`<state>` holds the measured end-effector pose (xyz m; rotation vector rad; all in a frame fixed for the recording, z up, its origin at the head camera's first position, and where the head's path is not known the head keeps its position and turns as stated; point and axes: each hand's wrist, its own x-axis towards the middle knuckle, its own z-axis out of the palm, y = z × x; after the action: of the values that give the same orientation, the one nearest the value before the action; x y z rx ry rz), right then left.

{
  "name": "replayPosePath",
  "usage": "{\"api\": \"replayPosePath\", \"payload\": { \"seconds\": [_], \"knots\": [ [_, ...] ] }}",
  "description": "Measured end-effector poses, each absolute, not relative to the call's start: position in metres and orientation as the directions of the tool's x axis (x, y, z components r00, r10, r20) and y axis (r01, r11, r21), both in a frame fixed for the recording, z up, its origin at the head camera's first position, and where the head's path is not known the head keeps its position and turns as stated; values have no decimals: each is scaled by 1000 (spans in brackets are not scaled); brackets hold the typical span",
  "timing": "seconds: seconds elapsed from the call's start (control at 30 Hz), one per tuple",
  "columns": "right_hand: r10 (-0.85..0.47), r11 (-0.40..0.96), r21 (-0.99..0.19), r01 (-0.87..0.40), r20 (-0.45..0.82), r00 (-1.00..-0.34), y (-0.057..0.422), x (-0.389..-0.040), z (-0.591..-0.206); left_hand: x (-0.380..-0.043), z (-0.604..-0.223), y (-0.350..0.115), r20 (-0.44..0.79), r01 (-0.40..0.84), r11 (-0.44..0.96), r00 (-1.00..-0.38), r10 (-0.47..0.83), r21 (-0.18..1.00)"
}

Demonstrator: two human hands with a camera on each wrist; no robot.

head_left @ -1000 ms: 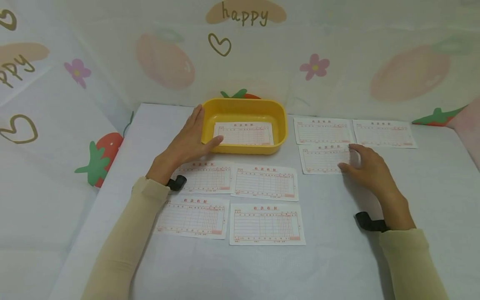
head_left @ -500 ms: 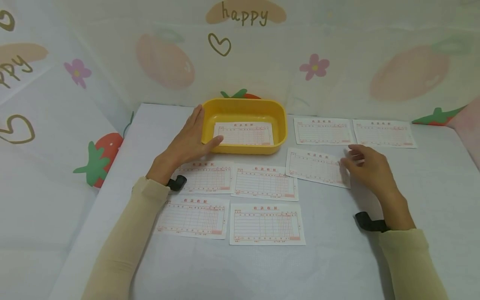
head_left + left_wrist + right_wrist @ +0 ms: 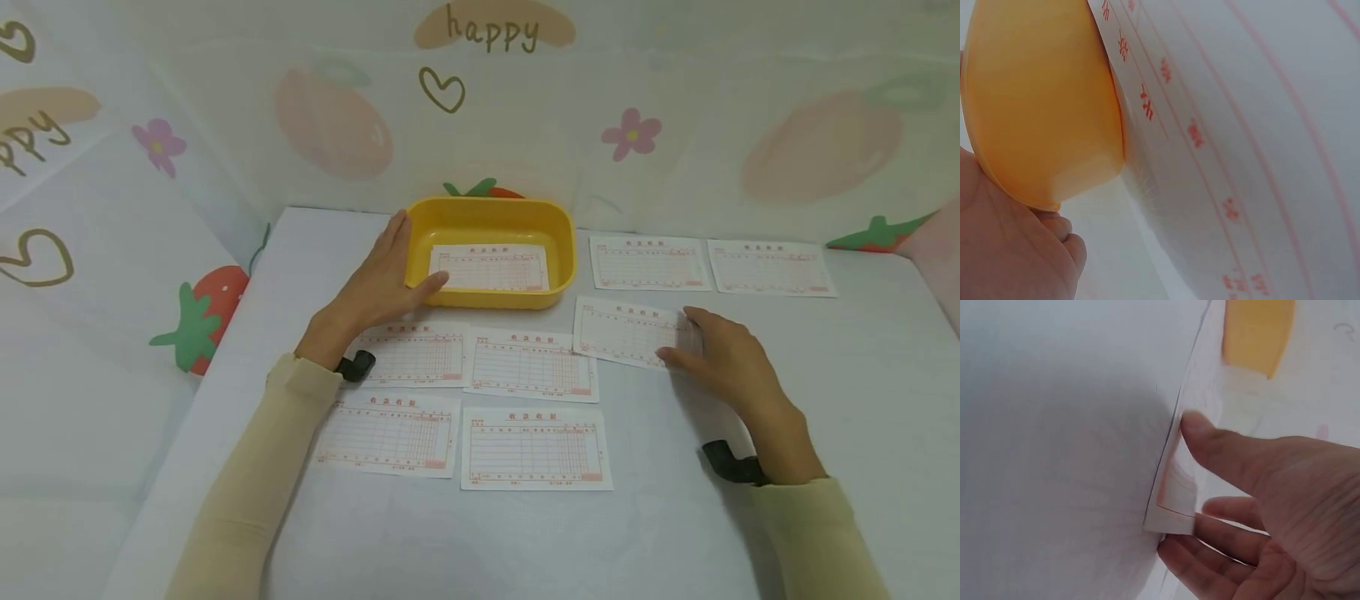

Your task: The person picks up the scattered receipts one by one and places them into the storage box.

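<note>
My left hand (image 3: 375, 279) holds the left end of a yellow plastic basin (image 3: 491, 298), with the thumb over its front rim and the fingers along its left side. Inside the basin lies a receipt slip (image 3: 489, 267) printed in red. My right hand (image 3: 727, 358) grips the right end of another receipt slip (image 3: 626, 329) between thumb and fingers. This slip sits askew, its left corner overlapping a slip (image 3: 528, 367) in the group nearer me. In the right wrist view, the slip's end (image 3: 1172, 515) shows between the thumb and the curled fingers.
Two slips lie side by side at the back right, a left one (image 3: 648, 265) and a right one (image 3: 772, 268). Several more are laid out in rows before the basin, including the front-right slip (image 3: 536, 450). A patterned cloth wall (image 3: 517, 117) stands behind the white table (image 3: 637, 517).
The slip at my right hand has shifted left and toward me and turned askew. My fingers loosened on it, then closed farther in on its right end. The left hand has stayed at the basin.
</note>
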<state>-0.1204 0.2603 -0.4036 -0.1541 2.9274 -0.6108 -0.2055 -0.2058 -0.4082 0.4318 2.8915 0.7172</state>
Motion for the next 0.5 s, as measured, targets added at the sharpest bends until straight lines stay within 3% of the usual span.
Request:
{"api": "replayPosePath", "payload": {
  "seconds": [0.3,0.5],
  "knots": [
    [-110,870,-480,-117,42,-993,260,-121,-409,-204,-409,-206,-40,251,843,-951,306,477],
    [-102,842,-531,-92,11,-995,270,-125,-406,-204,-407,-206,-43,248,843,-952,304,477]
  ]
}}
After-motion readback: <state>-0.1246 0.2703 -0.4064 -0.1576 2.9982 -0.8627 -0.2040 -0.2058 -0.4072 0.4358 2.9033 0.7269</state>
